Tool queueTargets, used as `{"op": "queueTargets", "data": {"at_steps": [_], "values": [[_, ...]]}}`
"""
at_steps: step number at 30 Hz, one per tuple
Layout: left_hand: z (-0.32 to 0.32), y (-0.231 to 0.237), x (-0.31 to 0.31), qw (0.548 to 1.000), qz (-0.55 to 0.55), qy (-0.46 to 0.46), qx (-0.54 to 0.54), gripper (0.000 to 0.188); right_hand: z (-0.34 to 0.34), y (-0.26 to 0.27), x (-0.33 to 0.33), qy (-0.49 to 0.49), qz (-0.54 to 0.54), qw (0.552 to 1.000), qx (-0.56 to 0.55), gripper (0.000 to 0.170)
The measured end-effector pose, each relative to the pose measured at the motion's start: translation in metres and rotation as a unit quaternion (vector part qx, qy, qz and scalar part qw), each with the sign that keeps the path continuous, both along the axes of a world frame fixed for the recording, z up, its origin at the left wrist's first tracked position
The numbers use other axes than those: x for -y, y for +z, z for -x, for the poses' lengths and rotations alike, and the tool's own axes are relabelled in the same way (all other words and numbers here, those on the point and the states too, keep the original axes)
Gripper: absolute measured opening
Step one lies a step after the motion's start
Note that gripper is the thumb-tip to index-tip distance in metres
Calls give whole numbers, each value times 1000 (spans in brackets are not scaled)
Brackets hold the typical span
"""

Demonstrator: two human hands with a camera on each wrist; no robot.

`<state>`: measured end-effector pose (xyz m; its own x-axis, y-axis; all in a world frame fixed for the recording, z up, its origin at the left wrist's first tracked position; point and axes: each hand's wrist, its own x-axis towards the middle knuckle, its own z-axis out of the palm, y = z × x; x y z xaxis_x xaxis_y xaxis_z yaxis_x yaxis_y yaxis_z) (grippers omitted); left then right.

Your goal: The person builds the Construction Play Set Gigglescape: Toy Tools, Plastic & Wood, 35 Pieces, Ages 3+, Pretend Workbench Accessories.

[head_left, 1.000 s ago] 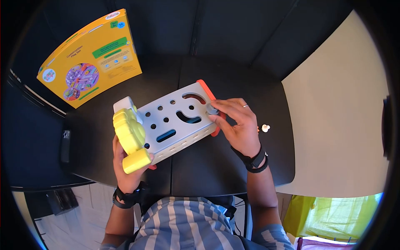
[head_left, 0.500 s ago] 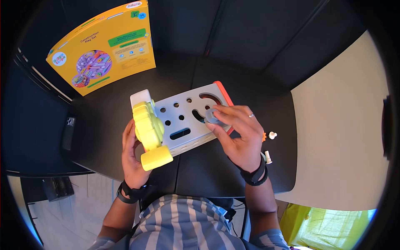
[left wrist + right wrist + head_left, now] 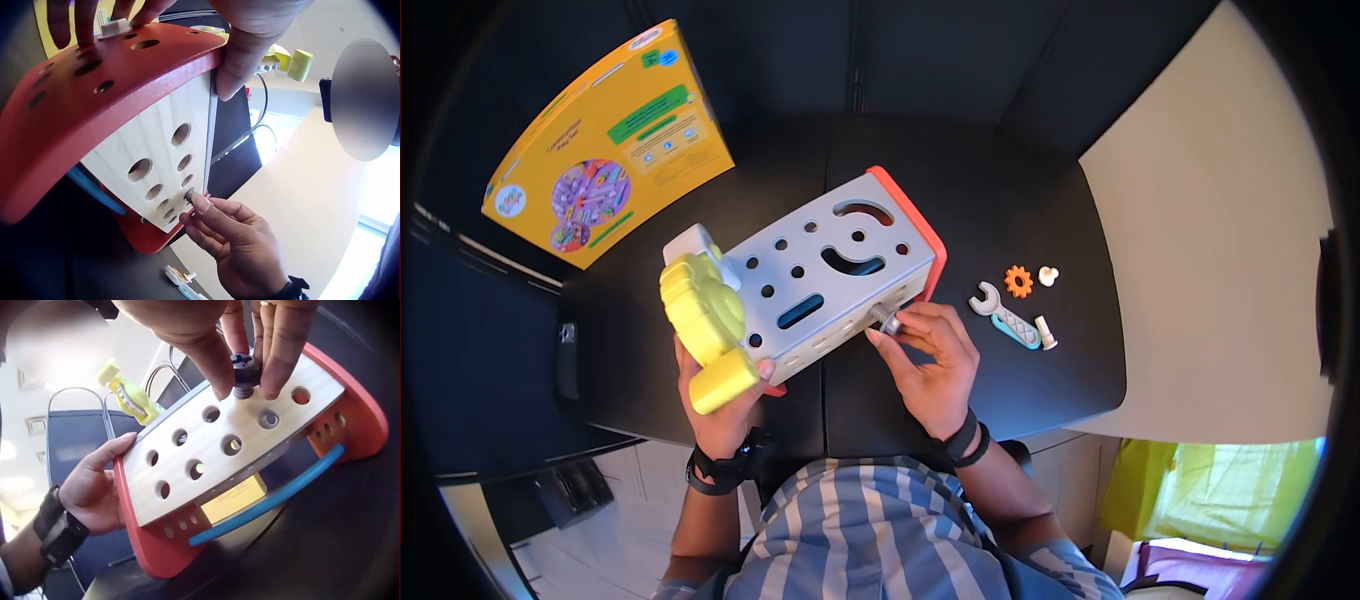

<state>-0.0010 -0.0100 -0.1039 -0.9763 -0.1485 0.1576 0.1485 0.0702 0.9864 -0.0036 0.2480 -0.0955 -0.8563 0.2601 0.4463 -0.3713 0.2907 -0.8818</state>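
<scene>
Toy toolbox [image 3: 830, 300], its frame assembled, tilts above the black surface [image 3: 1040, 400]. Behind it stands a yellow carton [image 3: 640, 170], faintly reading "Construction Play Set"; its logo is blurred. The left hand [image 3: 725, 425] curls round the toolbox's end. The right hand [image 3: 940, 380] pinches a grey screw [image 3: 245, 370] at a side hole, head standing out, apparently unseated. A wrench [image 3: 1012, 328], orange gear [image 3: 1018, 281] and two pale bolts [image 3: 1046, 333] lie unused.

A yellow printed box [image 3: 615, 140] is standing at the left of the black table [image 3: 1040, 400], an orange gear [image 3: 1009, 282], a grey-and-teal wrench [image 3: 1013, 324] and two white pegs [image 3: 1045, 333] are lying at right, and a yellow-green curtain [image 3: 1138, 490] is hanging beyond.
</scene>
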Motion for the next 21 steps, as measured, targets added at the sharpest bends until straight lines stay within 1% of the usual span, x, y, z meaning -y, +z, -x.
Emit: {"op": "queueTargets", "data": {"at_steps": [1, 3, 5, 6, 7, 8, 9, 10, 12, 13, 17, 18, 21], "values": [[-1, 4, -3, 1000, -25, 9, 1, 75, 0, -1, -2, -9, 7, 1000, 0, 31], [-1, 11, -7, 1000, -27, -5, -5, 74, 2, -3, -3, -11, -87, 996, -28, 35], [-4, 7, -8, 997, -78, -6, -16, 70, 5, -3, -1, -14, -93, 995, -29, 35], [-6, 8, -7, 997, -72, -13, -14, 70, 5, -3, -1, -12, -107, 994, -29, 35], [-7, 9, -7, 998, -58, -3, 14, 70, 6, -1, 1, -21, -101, 994, -27, 35], [-7, 11, -6, 998, -43, 7, 41, 70, 7, 2, 5, -29, -55, 998, -12, 32], [-6, 10, -4, 999, -36, -1, 41, 70, 8, 3, 7, -36, -9, 999, 2, 30], [-3, 8, -4, 999, -27, 5, 25, 70, 7, 1, 6, -42, -4, 999, 1, 30], [-3, 7, -4, 1000, -14, 11, 11, 70, 4, -5, 0, -30, -44, 998, -28, 27], [-3, 9, -7, 1000, -22, 15, -2, 70, 4, -7, 0, -32, -40, 998, -27, 27], [-2, 7, -13, 998, -40, 24, -29, 70, 9, -9, -5, -20, -84, 996, -19, 25], [-2, 6, -11, 999, -37, 21, -29, 70, 9, -9, -5, -10, -101, 995, -13, 25], [-1, 6, -7, 999, -24, 11, -25, 68, 9, -7, -4, -20, -105, 994, -23, 24]]}}
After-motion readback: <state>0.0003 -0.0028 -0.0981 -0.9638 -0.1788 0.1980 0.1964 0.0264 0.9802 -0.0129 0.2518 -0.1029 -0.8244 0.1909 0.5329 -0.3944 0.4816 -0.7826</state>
